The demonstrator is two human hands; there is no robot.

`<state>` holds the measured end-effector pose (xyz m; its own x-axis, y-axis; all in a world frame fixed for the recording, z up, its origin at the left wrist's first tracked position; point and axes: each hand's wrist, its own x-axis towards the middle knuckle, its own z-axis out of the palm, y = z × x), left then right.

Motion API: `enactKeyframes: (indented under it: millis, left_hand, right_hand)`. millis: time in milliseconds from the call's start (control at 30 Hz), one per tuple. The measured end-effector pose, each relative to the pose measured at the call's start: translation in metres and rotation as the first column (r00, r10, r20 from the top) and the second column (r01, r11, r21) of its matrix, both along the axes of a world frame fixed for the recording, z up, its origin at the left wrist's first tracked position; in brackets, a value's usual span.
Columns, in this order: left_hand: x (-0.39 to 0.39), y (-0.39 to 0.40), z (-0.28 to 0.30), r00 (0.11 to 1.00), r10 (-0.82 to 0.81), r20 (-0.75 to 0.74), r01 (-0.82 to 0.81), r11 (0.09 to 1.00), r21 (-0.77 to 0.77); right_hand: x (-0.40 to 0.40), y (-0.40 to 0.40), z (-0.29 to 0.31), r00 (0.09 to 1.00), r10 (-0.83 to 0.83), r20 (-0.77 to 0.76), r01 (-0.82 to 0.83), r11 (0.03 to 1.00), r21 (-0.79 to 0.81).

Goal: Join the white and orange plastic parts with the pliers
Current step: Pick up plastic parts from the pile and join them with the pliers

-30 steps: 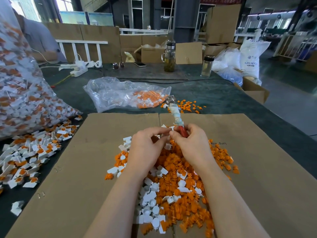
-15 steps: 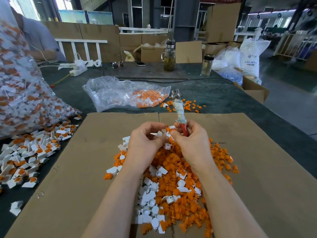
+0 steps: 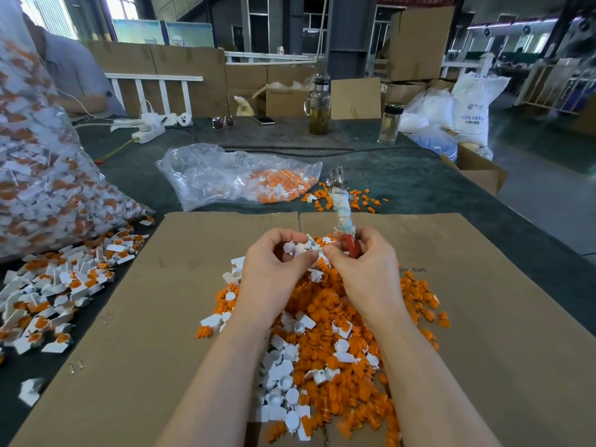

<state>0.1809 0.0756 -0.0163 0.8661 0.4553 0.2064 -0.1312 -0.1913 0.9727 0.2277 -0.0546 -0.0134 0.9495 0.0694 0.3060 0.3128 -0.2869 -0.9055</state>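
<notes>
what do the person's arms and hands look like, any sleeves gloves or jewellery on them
Both forearms are bare right up to the bottom edge of the picture, with no sleeves in view. The left hand and right hand wear no gloves, and no rings, watch or bracelets show on them.

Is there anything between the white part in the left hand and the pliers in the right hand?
Nothing visible. The left hand holds the white part beside the right hand, which grips the pliers.
</notes>
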Motion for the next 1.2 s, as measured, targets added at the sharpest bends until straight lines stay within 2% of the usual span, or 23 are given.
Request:
enactKeyframes:
  millis: [300,367,500,667,1000,1200]
  left_hand:
    - [0.0,-0.004,0.002,0.998,0.054,0.018,-0.056,0.984,0.17]
    - [0.001,-0.004,0.001,0.997,0.076,0.008,-0.077,0.99,0.115]
    - [0.001,-0.003,0.0,0.996,0.084,-0.02,-0.086,0.984,-0.155]
    - [0.001,-0.003,-0.001,0.993,0.109,-0.031,-0.114,0.973,-0.202]
    - [-0.002,-0.007,0.003,0.99,0.143,-0.018,-0.143,0.99,-0.005]
    - [-0.001,-0.014,0.001,0.973,0.227,0.033,-0.229,0.949,0.218]
  right_hand:
    - [-0.001,0.0,0.0,1.0,0.012,0.021,-0.012,1.0,-0.025]
    - [-0.001,0.0,0.0,1.0,0.017,0.023,-0.017,0.999,-0.034]
    - [-0.002,0.0,0.001,0.999,0.027,0.028,-0.026,0.999,-0.031]
    - [-0.004,0.001,0.002,0.997,0.04,0.058,-0.038,0.999,-0.03]
    - [-0.007,0.004,0.001,0.989,-0.024,0.146,0.052,0.98,-0.194]
    - [-0.006,0.004,0.0,0.987,-0.038,0.155,0.071,0.974,-0.215]
